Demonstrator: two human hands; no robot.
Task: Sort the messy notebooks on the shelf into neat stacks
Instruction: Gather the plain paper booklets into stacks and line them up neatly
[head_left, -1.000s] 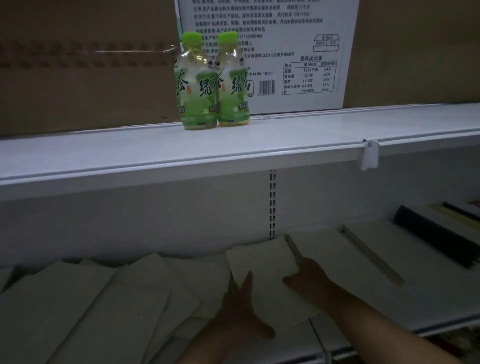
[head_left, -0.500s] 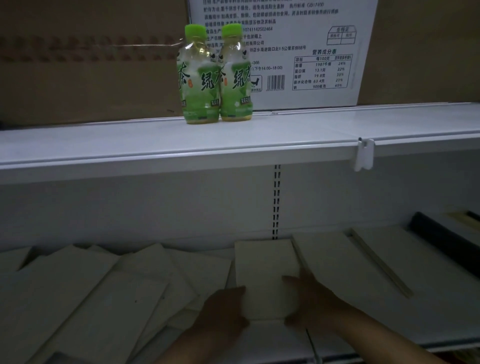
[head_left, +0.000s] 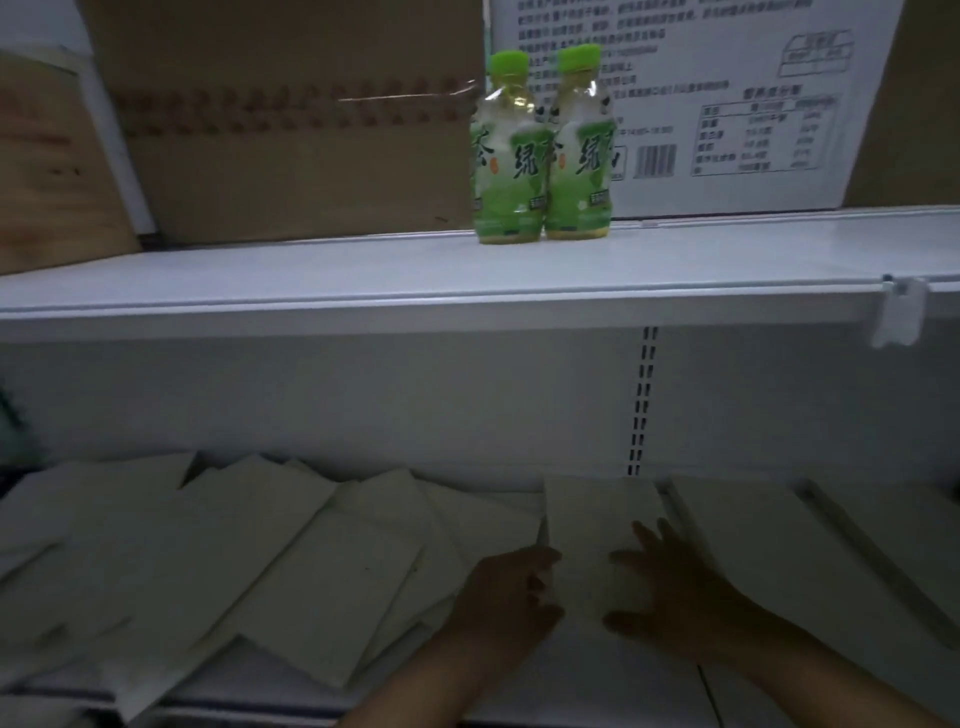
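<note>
Right grip (head_left: 675, 597) lies flat on the near right part of a pale notebook (head_left: 597, 514), fingers spread and nearly straight, clasping nothing. Left grip (head_left: 511, 587) meets the same notebook at its left edge with the fingers bent against it; the light is too dim to tell whether they clasp the edge or only touch it. The notebook lies flat and roughly square to the lower shelf (head_left: 623, 675), between the two grips, its far edge close to the white back panel. To its left a messy spread of notebooks (head_left: 311, 571) covers the lower shelf, tilted at different angles and overlapping one another. Just to the right of the held notebook lies another flat pale notebook (head_left: 753, 535), and farther right one more (head_left: 893, 519), both turned slightly. A slotted strip (head_left: 641, 400) runs up the back panel behind the held notebook. Above, on the white upper shelf (head_left: 311, 275), two green-capped tea bottles (head_left: 540, 156) stand upright and touching. Behind them to the left is a brown cardboard box (head_left: 291, 130), and to the right a white carton (head_left: 727, 104) with printed text and a barcode. A small plastic tag clip (head_left: 904, 317) hangs from the upper shelf's front edge at the far right.
</note>
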